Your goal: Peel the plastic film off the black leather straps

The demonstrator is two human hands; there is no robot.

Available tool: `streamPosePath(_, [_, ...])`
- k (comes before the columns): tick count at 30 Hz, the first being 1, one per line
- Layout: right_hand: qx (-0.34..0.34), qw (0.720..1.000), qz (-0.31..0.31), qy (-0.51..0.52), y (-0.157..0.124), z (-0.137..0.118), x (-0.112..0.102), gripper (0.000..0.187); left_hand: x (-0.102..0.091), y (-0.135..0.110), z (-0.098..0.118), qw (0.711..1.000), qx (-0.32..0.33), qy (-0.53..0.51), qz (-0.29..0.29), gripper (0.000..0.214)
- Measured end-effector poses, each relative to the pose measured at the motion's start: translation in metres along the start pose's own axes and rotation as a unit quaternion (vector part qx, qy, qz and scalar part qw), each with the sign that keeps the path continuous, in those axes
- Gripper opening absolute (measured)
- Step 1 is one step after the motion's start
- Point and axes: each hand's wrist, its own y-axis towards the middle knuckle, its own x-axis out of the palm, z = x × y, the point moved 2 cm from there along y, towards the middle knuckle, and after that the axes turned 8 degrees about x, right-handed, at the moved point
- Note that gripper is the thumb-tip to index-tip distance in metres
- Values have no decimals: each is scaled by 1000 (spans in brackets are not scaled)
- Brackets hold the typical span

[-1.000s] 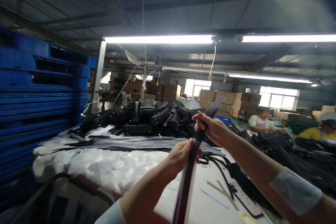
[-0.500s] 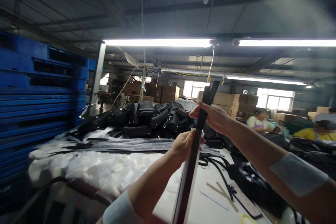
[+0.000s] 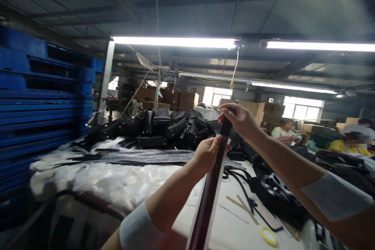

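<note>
A long black strap (image 3: 225,128) rises at a slant in front of me, its lower part inside a clear plastic sleeve (image 3: 219,181) that runs down past the bottom edge. My left hand (image 3: 208,155) is closed around the strap and sleeve near the sleeve's mouth, thumb on the near side. Higher up, my right hand (image 3: 239,120) pinches the strap's top end between thumb and fingers. Part of that end is covered by the fingers. Behind the hands, more black straps (image 3: 241,179) lie curled on the white table (image 3: 216,218).
Black bags (image 3: 152,140) are heaped at the table's back. Clear plastic sleeves (image 3: 117,179) cover its left side. On the right lie a phone (image 3: 266,214), a yellow tape ring (image 3: 268,236) and brown strips (image 3: 241,208). Blue pallets (image 3: 43,113) stand left; co-workers (image 3: 285,131) sit far right.
My right hand has shifted to the strap's top end, which stuck up beyond it before. Less bare strap shows above my left hand. The view has tilted slightly, showing more of the tape ring.
</note>
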Motion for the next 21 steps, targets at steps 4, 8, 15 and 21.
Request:
streamPosePath(4, [17, 999, -22, -16, -20, 6, 15, 44, 4, 7, 8, 1000, 17, 2, 19, 58])
streamPosePath(8, [58, 997, -48, -2, -27, 5, 12, 46, 2, 10, 16, 998, 43, 6, 35, 54])
streamPosePath(15, [180, 963, -192, 59, -67, 22, 1, 42, -9, 14, 31, 992, 85, 8, 89, 56])
streamPosePath(21, [375, 861, -343, 28, -136, 58, 52, 37, 11, 11, 30, 995, 86, -42, 26, 53])
